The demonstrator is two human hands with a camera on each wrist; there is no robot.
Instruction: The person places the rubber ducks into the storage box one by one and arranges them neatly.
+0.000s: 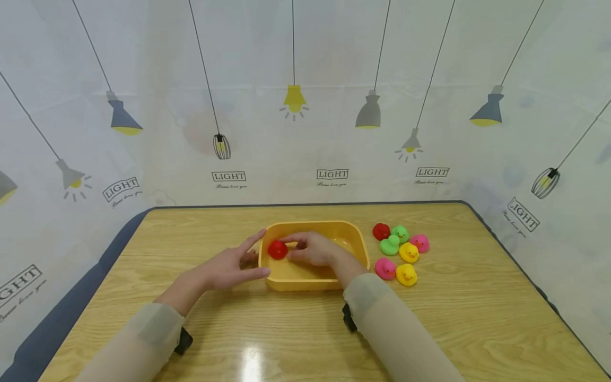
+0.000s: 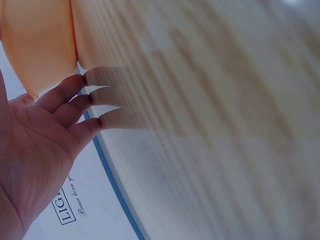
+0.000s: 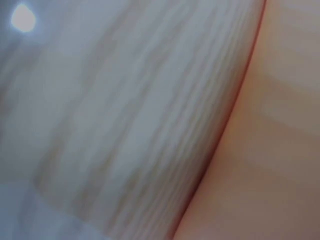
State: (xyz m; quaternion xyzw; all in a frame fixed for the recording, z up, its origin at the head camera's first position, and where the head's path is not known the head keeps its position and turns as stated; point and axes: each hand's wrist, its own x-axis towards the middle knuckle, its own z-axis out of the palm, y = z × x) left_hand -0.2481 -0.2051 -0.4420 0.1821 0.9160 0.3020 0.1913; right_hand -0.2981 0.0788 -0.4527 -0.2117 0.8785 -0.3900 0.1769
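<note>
A yellow plastic basin stands on the wooden table. My left hand is at the basin's left end, thumb and fingers spread along the outer wall and rim. In the left wrist view the left hand shows loosely bent fingers beside the orange-looking basin. Inside the basin, at its left end, sits a small red rubber duck. My right hand reaches in over the front rim, its index finger and thumb at the duck's right side; whether they touch it is hard to tell. The right wrist view does not show that hand.
Right of the basin lies a loose group of rubber ducks: a red one, green ones, pink ones and yellow ones. A lamp-printed cloth hangs behind and beside the table.
</note>
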